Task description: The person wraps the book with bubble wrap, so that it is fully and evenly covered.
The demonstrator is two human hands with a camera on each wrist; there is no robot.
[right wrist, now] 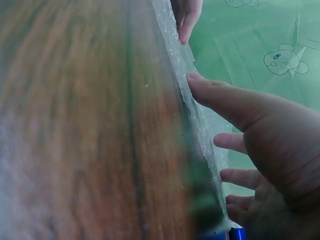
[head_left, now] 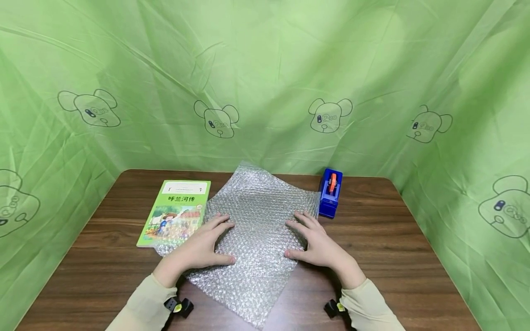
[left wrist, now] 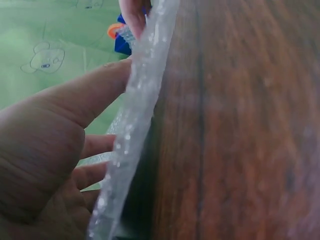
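A sheet of clear bubble wrap (head_left: 256, 230) lies in the middle of the table, one corner pointing toward the person. On its left part rests the left hand (head_left: 203, 246), palm down with fingers spread. The right hand (head_left: 312, 239) touches the right part the same way, thumb toward the middle. Neither hand grips the sheet; in the left wrist view the thumb and fingers of the left hand (left wrist: 55, 145) lie against the bubble wrap (left wrist: 135, 110). The right wrist view shows the right hand (right wrist: 265, 135) with its fingers on the sheet (right wrist: 192, 105).
A green book (head_left: 175, 214) with a picture cover lies left of the sheet, its lower right corner by the bubble wrap. Behind the right hand stands a blue tape dispenser (head_left: 330, 202) with an orange roll (head_left: 332, 183). Green cloth (head_left: 273, 82) surrounds the wooden table (head_left: 385, 257).
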